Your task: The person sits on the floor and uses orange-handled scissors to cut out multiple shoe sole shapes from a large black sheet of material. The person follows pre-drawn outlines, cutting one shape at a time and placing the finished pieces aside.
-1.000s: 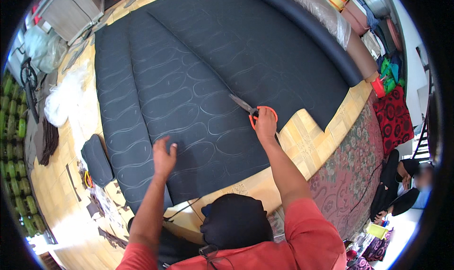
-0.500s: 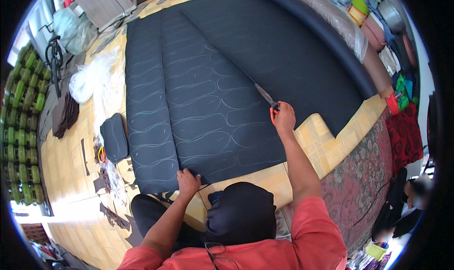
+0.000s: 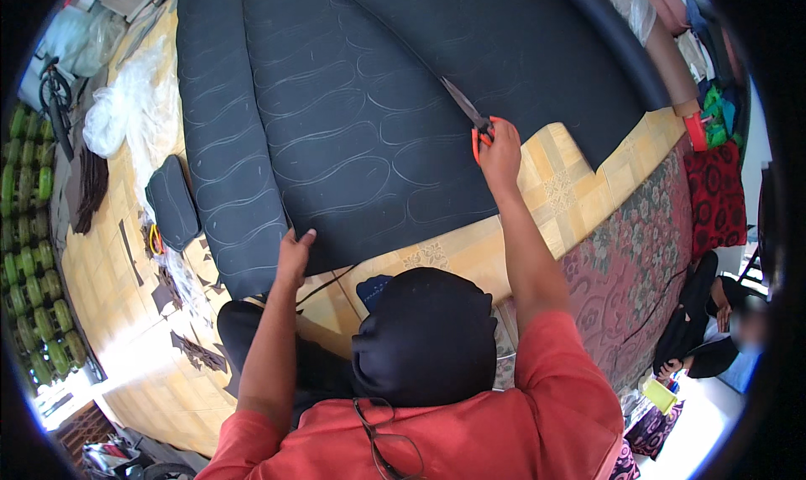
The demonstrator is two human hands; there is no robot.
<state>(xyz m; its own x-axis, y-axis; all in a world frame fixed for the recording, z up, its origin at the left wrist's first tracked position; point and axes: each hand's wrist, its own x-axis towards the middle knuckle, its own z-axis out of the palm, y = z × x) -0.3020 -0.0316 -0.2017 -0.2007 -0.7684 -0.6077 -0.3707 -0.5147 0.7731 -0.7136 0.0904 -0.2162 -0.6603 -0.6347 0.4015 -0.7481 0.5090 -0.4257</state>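
On the shiny yellow tiled floor (image 3: 579,203) lies a big dark sheet of soft foam-like stuff (image 3: 353,119), spread out flat and wide. Pale chalk lines are drawn all over it in long curvy shapes, row after row, like shoe soles. The sheet's near edge runs in a straight line above the person's head. The right hand (image 3: 502,152) is closed around the orange handles of a pair of scissors with long grey metal blades (image 3: 472,119), and the blades point up and to the left, lying on the dark sheet right at its edge. The left hand (image 3: 294,257) grips the near edge of the sheet at a lower corner, fingers curled over it. Just left of that corner sits a small dark rounded pad (image 3: 172,203), and little dark scraps (image 3: 197,350) lie scattered on the floor near it. Farther left is a crinkly clear plastic bag (image 3: 126,115). To the right, a red flowery carpet (image 3: 638,270) covers the floor. The person wears a red shirt (image 3: 470,421).
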